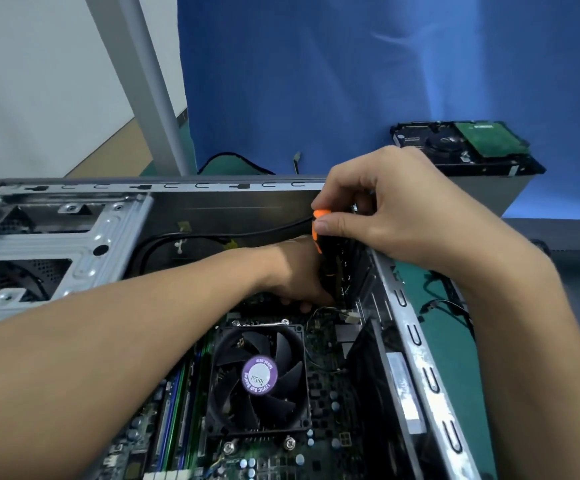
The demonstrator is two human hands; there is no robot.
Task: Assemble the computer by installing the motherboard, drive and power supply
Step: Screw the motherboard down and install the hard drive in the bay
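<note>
An open grey computer case [416,341] lies on its side. Inside it sits the motherboard [323,386] with a black CPU fan [259,375] bearing a purple label. My right hand [382,206] grips the top of an orange-and-black screwdriver [321,233] that stands upright at the board's far right corner. My left hand [302,271] reaches deep into the case and holds the lower part of the screwdriver; its fingertips are mostly hidden. A hard drive [461,147] lies outside the case at the back right, on a grey box.
The metal drive cage [74,237] fills the case's left end. A black cable [184,237] runs along the case's far wall. A blue cloth [351,81] hangs behind, and a grey post [143,84] rises at the left. Loose cables [448,299] lie on the green mat at right.
</note>
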